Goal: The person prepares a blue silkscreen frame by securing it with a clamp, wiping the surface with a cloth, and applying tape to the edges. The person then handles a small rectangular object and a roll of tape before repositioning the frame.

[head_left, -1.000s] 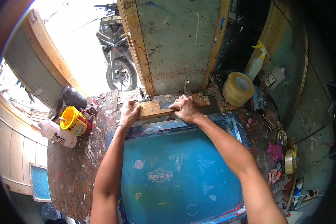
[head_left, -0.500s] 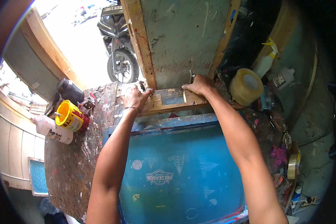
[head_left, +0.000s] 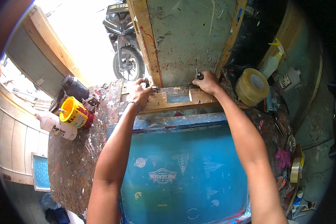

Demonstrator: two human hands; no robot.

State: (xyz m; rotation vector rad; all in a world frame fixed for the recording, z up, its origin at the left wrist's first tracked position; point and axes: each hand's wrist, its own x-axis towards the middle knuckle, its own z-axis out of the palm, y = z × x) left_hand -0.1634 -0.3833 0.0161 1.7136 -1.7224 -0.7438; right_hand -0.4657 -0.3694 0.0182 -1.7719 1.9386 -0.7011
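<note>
A blue printing screen (head_left: 183, 149) with pale line designs lies between my forearms, its frame smeared with paint. Beyond its far edge runs a wooden bar (head_left: 153, 106) with a rectangular cutout. At the bar's left end my left hand (head_left: 139, 94) is closed, its fingers curled around a small dark metal clamp (head_left: 147, 83). My right hand (head_left: 208, 83) pinches another metal clamp (head_left: 198, 75) toward the bar's right end. Fingers partly cover both clamps, so their lower parts are hidden.
Left on the paint-stained table (head_left: 67, 160) are a yellow paint tub (head_left: 72, 110), a white bottle (head_left: 56, 126) and a dark jar (head_left: 74, 86). Rolls of clear tape (head_left: 250, 87), a spray bottle (head_left: 271, 61) and a pink lump (head_left: 283, 156) are at right. A motorcycle (head_left: 127, 56) stands outside.
The whole view has shifted slightly, so the scene sits farther right. My left fingers have curled more tightly around the left clamp, and my right hand has turned a little at the other.
</note>
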